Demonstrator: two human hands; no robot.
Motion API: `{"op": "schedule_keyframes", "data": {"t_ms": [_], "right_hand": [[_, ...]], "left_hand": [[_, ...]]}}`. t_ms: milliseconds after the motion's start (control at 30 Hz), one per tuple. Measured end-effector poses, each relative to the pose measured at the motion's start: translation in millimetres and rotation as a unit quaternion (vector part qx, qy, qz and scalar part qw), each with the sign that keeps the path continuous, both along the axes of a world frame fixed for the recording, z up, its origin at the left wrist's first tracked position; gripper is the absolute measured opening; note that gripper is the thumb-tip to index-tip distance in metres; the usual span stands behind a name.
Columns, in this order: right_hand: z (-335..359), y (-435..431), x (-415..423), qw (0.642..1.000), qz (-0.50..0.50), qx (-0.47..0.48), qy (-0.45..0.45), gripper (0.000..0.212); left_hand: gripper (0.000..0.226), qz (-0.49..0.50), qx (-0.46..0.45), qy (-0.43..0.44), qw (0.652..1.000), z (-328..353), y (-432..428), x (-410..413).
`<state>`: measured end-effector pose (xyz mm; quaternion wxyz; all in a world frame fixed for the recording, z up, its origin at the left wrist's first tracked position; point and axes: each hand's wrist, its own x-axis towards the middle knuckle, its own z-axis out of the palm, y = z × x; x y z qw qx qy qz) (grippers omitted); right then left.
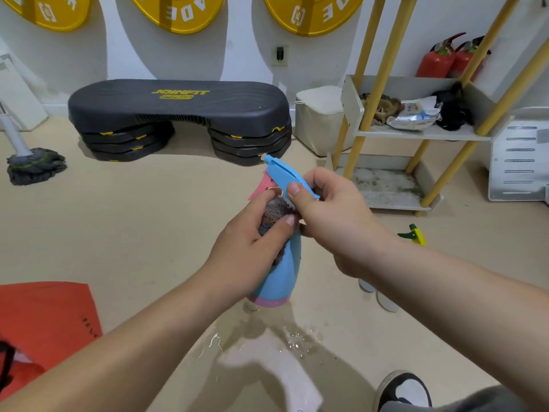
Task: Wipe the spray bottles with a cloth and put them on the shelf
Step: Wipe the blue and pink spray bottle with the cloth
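A light blue spray bottle [282, 275] with a pink trigger and a pink band at its base is held in the air at the centre of the view. My right hand [329, 215] grips its blue spray head, thumb on top. My left hand [252, 242] presses a grey cloth [276, 211] around the bottle's neck. A second spray bottle with a green and yellow head [414, 234] stands on the floor to the right, mostly hidden behind my right forearm. The yellow-legged shelf [416, 133] stands at the right.
A black step platform [178, 114] sits by the back wall, a mop [34, 165] at the left. The shelf's middle level holds bags and rags; two red extinguishers [445, 59] stand behind. A water puddle [294, 340] lies below, an orange bag [44, 316] at lower left.
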<state>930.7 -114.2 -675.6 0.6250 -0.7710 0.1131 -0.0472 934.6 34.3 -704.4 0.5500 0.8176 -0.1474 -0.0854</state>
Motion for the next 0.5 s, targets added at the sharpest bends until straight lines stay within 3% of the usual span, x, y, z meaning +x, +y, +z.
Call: {"op": "schedule_keyframes", "data": {"t_ms": [133, 300, 367, 433, 500], "right_hand": [[5, -6, -1, 1.000, -0.015, 0.013, 0.008, 0.021], [11, -21, 2, 0.997, -0.057, 0.038, 0.036, 0.020], [12, -27, 4, 0.994, -0.086, 0.057, 0.042, 0.020], [12, -31, 6, 0.990, -0.113, 0.077, 0.046, 0.021], [11, -29, 5, 0.986, -0.127, 0.093, 0.061, 0.022]], "left_hand": [[0.022, 0.011, -0.091, 0.098, 0.991, 3, 5, 9], [0.048, 0.044, 0.009, 0.288, 0.956, -10, 14, 8], [0.056, 0.036, -0.010, 0.349, 0.936, -22, 16, 2], [0.056, 0.065, -0.051, 0.353, 0.932, -31, 10, -6], [0.040, 0.103, -0.037, 0.240, 0.965, -27, 0, -15]]}}
